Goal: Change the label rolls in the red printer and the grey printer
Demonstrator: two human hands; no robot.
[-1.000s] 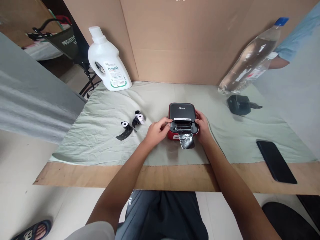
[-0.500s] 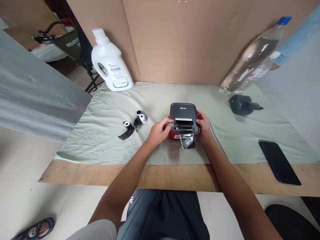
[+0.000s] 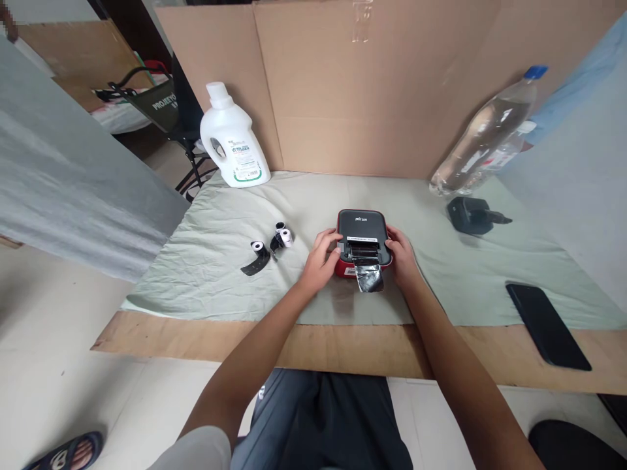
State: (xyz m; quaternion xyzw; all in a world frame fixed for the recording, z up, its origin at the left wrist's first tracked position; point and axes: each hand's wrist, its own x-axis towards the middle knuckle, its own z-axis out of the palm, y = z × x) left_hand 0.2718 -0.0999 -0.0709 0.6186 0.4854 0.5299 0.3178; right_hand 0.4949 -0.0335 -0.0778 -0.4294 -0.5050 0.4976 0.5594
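A small black and red printer [image 3: 363, 225] sits on the pale green cloth in front of me. From its front slot a shiny black strip [image 3: 369, 278] hangs down. My left hand [image 3: 321, 261] holds the printer's left side, its thumb and fingers at the edge. Around the right side wraps my right hand [image 3: 402, 256], thumb near the front corner. Left of the hands, small rolls with black strips lie on the cloth: one roll [image 3: 257, 248] with its strip curled out, and others [image 3: 283, 236] close together.
A white detergent bottle [image 3: 235, 140] stands at the back left by a cardboard panel [image 3: 353, 91]. At the right are a large clear bottle [image 3: 494, 130], a smaller bottle [image 3: 504, 153], a black device [image 3: 470, 215] and a black phone [image 3: 548, 326] near the wooden edge [image 3: 343, 349].
The head view has shifted slightly, so the scene sits a little lower. My left fingers have moved from a pinch at the printer's front left to lying along its left side.
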